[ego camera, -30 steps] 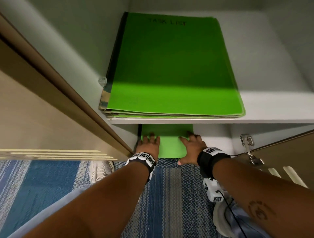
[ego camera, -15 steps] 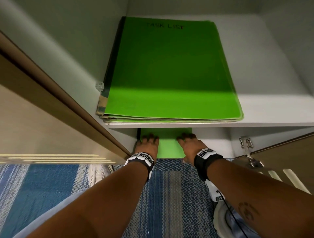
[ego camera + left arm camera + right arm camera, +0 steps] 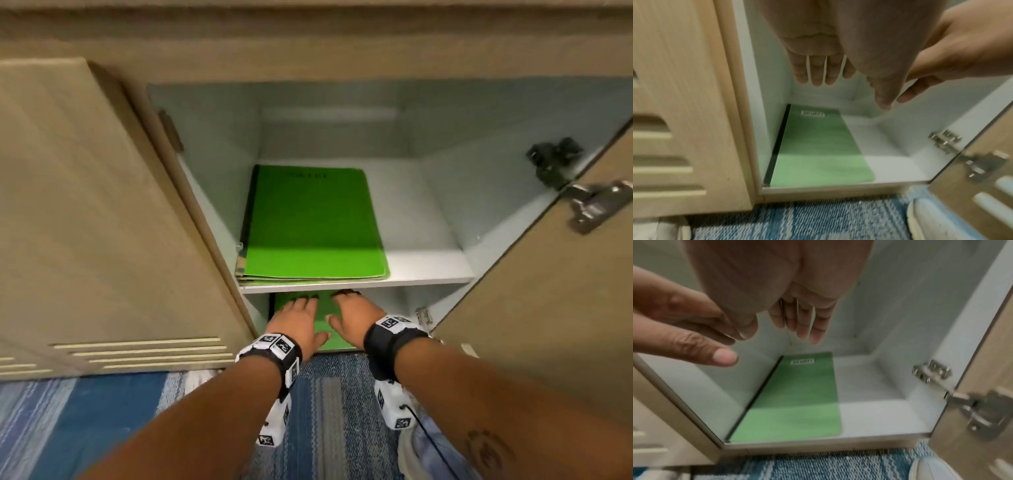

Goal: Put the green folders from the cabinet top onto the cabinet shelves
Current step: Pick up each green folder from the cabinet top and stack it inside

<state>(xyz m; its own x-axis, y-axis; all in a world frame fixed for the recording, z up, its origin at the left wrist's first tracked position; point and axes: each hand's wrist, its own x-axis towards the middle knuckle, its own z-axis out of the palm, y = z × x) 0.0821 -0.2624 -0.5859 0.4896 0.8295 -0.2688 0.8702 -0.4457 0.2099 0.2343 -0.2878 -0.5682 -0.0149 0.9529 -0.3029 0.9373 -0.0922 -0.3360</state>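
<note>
A stack of green folders lies on the upper shelf of the open cabinet. One more green folder with a black spine and a white label lies flat at the left of the bottom shelf. My left hand and right hand hover side by side just above that folder, under the upper shelf's front edge. Both hold nothing. In the wrist views the left hand's fingers and the right hand's fingers hang straight, apart from the folder.
The right cabinet door stands open, with metal hinges on it. At the left is a closed door with slots. Blue striped carpet lies below, and a white shoe rests by the open door.
Both hands pressed flat on the bottom-shelf folder; now they have lifted off it and drawn back a little. The head view has pulled back and shows the whole cabinet.
</note>
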